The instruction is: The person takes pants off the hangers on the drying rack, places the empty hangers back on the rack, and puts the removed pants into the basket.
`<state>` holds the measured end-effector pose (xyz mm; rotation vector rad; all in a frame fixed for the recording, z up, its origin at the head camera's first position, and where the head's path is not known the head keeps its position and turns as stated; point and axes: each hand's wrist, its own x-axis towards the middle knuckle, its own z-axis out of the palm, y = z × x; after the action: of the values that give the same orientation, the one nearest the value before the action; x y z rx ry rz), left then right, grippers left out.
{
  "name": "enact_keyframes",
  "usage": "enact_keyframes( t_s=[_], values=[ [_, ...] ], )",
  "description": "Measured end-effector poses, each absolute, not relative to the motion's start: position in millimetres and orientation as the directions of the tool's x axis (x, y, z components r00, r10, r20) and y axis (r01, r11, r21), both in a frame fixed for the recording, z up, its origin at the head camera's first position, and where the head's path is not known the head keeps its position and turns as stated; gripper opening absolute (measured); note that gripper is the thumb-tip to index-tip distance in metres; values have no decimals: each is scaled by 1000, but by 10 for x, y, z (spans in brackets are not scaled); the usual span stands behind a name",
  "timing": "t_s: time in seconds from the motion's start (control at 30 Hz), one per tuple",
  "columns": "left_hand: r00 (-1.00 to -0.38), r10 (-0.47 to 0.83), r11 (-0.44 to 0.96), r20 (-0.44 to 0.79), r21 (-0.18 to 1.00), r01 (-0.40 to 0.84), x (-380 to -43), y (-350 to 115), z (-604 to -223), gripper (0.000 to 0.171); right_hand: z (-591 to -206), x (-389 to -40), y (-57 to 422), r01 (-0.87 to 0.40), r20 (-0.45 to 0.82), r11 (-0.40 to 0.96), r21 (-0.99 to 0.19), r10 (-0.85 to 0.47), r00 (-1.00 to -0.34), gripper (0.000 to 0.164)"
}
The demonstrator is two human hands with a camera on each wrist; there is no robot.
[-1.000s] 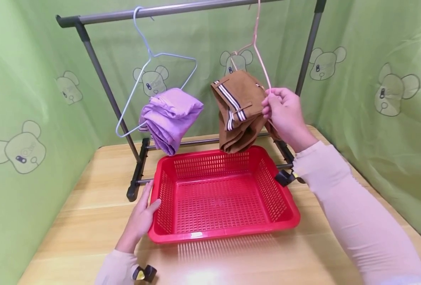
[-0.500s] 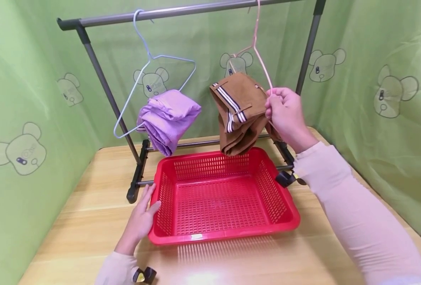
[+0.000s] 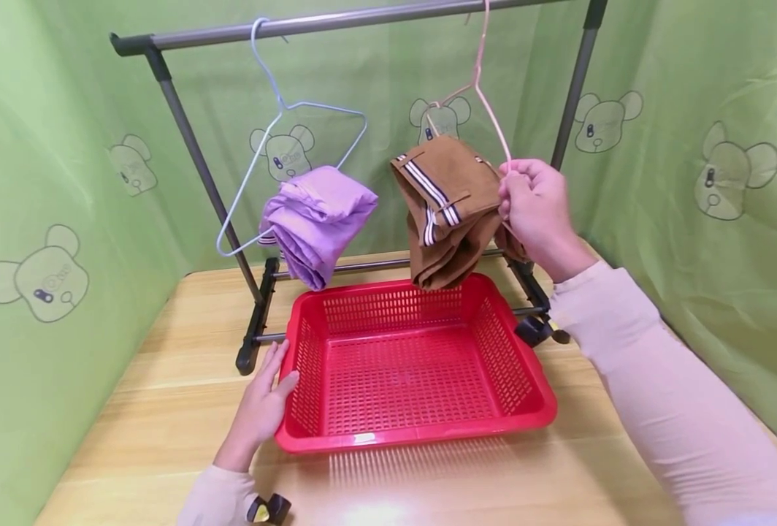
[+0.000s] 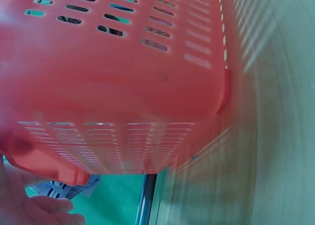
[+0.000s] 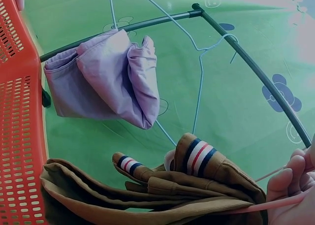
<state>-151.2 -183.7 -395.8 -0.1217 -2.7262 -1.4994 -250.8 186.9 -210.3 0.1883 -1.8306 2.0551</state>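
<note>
My right hand (image 3: 536, 208) pinches the lower right side of a pink wire clothes hanger (image 3: 492, 117) that hangs from the rack. Folded brown pants (image 3: 457, 175) with a striped waistband drape over this hanger, just left of my fingers; in the right wrist view their folds (image 5: 147, 193) lie close by. My left hand (image 3: 260, 405) rests against the left side of a red perforated plastic basket (image 3: 428, 437), fingers extended along the outside and thumb over the rim. In the left wrist view, part of that hand (image 4: 34, 200) shows beside the basket wall (image 4: 108, 82).
A folded lilac garment (image 3: 323, 212) hangs on a blue wire hanger (image 3: 282, 107). Both hangers are on the grey metal rack (image 3: 362, 20), whose black feet (image 3: 252, 336) stand on the wooden table (image 3: 158, 394) behind the basket. Green curtains (image 3: 27, 183) surround the table.
My right hand keeps its pinch on the pink hanger, which has shifted slightly right with the pants. The left hand stays against the basket. The view has moved a little.
</note>
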Motion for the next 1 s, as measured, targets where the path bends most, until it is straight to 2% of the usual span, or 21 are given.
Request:
enact_keyframes(
  t_s=[0.3, 1.0],
  values=[
    [-994, 67, 529, 84, 842, 107, -1517, -1824, -3956, 55, -2097, -2503, 1864, -376, 354, -90, -922, 196, -915, 12],
    [-999, 36, 423, 19, 906, 33, -1508, -1806, -3968, 56, -2043, -2451, 1895, -415, 391, -108, -903, 192, -900, 14]
  ],
)
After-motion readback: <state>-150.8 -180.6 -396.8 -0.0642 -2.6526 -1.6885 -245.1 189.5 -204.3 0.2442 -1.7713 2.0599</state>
